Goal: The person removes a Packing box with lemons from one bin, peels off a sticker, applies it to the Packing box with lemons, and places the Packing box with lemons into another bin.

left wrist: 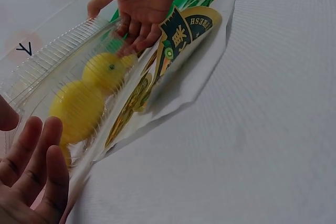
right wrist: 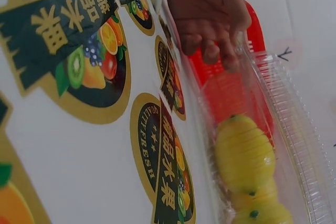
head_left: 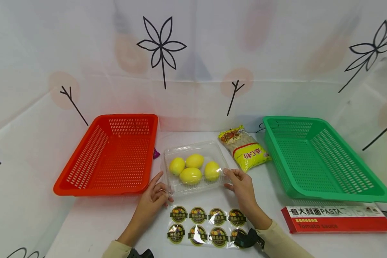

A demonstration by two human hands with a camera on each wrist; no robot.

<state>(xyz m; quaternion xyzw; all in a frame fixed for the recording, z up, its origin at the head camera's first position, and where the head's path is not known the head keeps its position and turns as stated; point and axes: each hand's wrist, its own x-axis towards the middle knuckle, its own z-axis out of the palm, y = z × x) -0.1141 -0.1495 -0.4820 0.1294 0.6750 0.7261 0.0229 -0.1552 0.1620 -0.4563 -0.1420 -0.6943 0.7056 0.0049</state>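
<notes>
A clear plastic clamshell box [head_left: 219, 148] lies on the table, its lid over several yellow lemons [head_left: 191, 176]. My left hand [head_left: 151, 197] holds the near left corner, thumb along the side and the other fingers loosely bent at the front. At the near right corner my right hand [head_left: 242, 186] grips the edge between thumb and fingers. Through the box wall, lemons [left wrist: 77, 111] show in the left wrist view. A clear sheet of round fruit stickers [head_left: 208, 217] lies in front of the box, below and between both hands.
A red basket [head_left: 114, 188] stands left, a green basket [head_left: 337, 195] right. Behind the box's right side lies a yellow pasta bag [head_left: 245, 148]. A red-and-white pasta box [head_left: 338, 219] sits before the green basket. A purple packet [head_left: 156, 153] peeks out by the red basket.
</notes>
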